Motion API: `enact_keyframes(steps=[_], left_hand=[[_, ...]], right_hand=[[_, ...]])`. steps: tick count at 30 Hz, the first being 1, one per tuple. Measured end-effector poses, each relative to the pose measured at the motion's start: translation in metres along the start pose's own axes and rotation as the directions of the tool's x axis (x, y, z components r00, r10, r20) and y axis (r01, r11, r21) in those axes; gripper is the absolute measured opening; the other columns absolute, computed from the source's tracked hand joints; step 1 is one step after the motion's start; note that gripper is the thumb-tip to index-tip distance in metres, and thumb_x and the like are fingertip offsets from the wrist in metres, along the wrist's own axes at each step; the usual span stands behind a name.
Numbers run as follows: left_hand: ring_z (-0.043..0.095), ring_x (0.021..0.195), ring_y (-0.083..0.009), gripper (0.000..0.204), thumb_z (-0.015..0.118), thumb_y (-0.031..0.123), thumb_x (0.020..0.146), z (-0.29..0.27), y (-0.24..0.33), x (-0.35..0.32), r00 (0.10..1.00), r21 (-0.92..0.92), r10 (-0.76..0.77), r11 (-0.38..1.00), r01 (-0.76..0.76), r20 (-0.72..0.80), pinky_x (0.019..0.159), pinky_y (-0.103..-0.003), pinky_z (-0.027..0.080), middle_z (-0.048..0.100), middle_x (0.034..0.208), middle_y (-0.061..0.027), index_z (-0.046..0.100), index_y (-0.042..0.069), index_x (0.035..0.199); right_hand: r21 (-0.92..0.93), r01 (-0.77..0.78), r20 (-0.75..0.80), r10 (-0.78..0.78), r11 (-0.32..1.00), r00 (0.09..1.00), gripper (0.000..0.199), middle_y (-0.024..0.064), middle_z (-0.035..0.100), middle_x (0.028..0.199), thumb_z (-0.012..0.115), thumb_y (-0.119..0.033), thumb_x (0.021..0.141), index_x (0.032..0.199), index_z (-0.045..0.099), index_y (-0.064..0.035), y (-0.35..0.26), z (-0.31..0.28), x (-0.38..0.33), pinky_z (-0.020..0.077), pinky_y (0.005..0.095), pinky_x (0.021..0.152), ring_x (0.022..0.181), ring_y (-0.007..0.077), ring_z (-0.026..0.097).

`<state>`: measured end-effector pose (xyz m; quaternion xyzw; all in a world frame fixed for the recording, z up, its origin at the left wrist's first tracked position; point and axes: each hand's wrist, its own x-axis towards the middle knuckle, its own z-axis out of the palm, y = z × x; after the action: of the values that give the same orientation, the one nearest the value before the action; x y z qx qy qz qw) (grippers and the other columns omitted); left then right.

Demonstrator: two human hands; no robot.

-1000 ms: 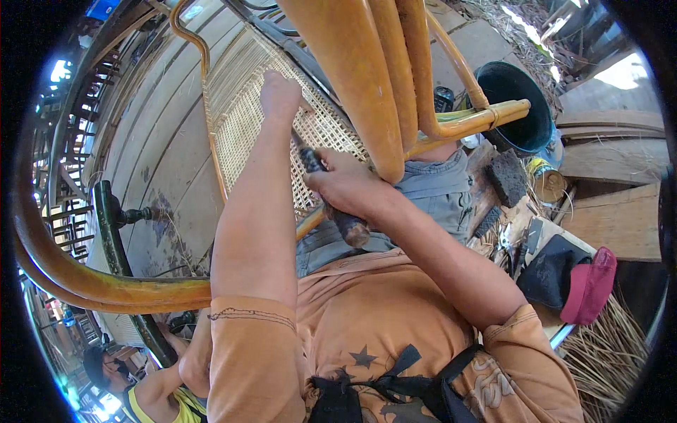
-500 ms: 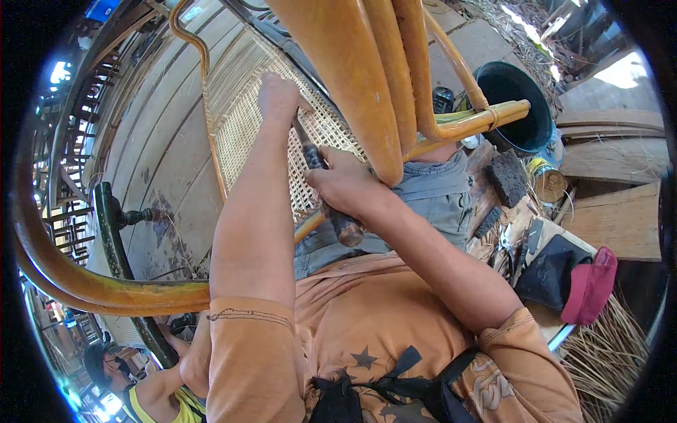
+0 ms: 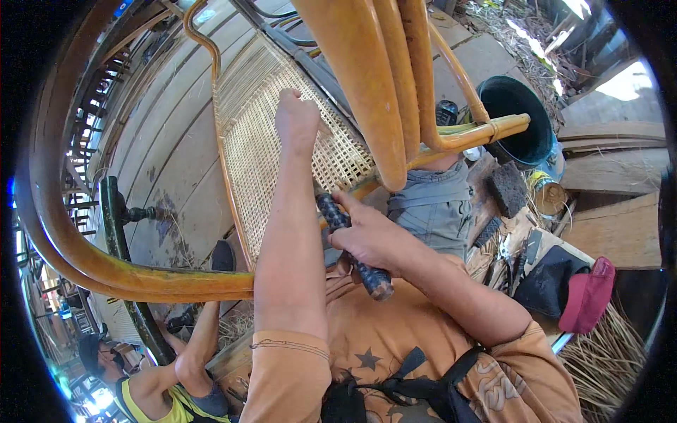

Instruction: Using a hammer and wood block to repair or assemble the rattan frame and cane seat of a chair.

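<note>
While the left arm reaches almost straight out, the right one bends at the elbow across the front of the orange shirt [image 3: 423,310], whose right sleeve carries pale script lettering. The right hand [image 3: 367,240], the nearer of the two hands, is wrapped around a dark, rough-surfaced handle [image 3: 372,277], one finger pointing up along it; the handle slants, its butt toward the shirt and its other end just beside the left forearm. Farther out, the left hand [image 3: 296,125] is balled into a fist over the woven cane panel [image 3: 250,169]; whether it pinches a strand cannot be told. The panel lies in front of the person, meshed toward its near edge, with strands side by side toward its far edge and a yellow-brown rail [image 3: 215,70] along its left edge. Past its right edge sits a yellow tin [image 3: 549,192], its print too small to read; farther off stands a dark green bucket [image 3: 541,130].
</note>
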<state>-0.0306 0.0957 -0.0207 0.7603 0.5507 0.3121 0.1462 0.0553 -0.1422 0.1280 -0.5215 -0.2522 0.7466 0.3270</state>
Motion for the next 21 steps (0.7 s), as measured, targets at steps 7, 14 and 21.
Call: enact_keyframes(steps=[7,14,21], left_hand=[[0.061,0.087,-0.0384,0.028,0.051,0.010,0.076,-0.012,-0.012,-0.011,0.993,-0.047,0.030,0.998,-0.036,-0.111,0.080,-0.041,0.046,0.062,0.092,-0.0259,0.054,-0.001,0.101],[0.060,0.086,-0.0400,0.028,0.052,0.011,0.076,-0.003,-0.010,-0.010,0.992,-0.080,-0.003,0.997,-0.007,-0.127,0.080,-0.043,0.046,0.062,0.092,-0.0261,0.053,0.000,0.101],[0.061,0.092,-0.0384,0.031,0.046,0.018,0.081,0.001,-0.012,-0.002,0.999,0.111,0.009,0.994,-0.012,0.030,0.083,-0.044,0.046,0.063,0.095,-0.0242,0.052,0.002,0.107]], right_hand=[[-0.215,0.283,0.046,-0.280,0.935,0.959,0.056,0.0102,0.054,0.079,0.053,-0.008,0.076,0.128,0.035,0.0012,0.030,-0.002,0.018,0.0445,0.0302,0.050,0.055,0.0156,0.053],[-0.296,0.420,-0.034,-0.449,0.858,0.893,0.052,0.0113,0.053,0.083,0.050,-0.009,0.077,0.126,0.037,0.0003,0.047,0.002,0.040,0.0430,0.0304,0.050,0.056,0.0157,0.051],[-0.193,0.309,-0.045,-0.323,0.931,0.945,0.049,0.0068,0.050,0.074,0.049,-0.007,0.079,0.125,0.037,-0.0001,0.018,-0.008,0.038,0.0423,0.0290,0.045,0.051,0.0140,0.049]])
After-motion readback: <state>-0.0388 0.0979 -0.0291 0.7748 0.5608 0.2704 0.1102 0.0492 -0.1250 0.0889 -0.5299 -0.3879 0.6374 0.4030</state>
